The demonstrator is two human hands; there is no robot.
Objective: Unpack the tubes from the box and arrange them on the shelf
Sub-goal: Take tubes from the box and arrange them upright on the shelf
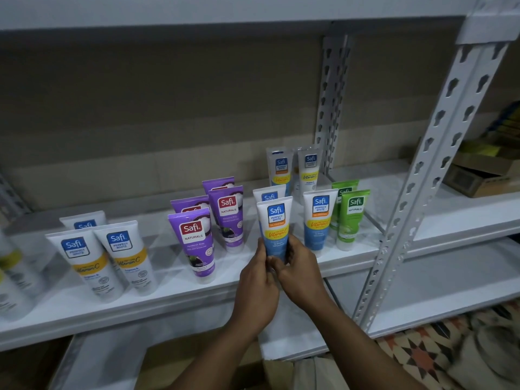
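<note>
The blue-and-white tube (275, 229) is upright near the shelf's (168, 294) front edge, just ahead of its twin (268, 194) — released off-balance on its narrow cap, it could tip into the row or drop off the edge. Both forearms reach in from below, left grip (257, 277) and right grip (298, 274) curled round its lower end, one each side.

Single head camera, close above the white shelf (197, 288), looking forward and down; rear wall far

body: person | left hand (257, 288): bare | right hand (299, 280): bare | forearms (351, 342): bare to frame edge
</note>
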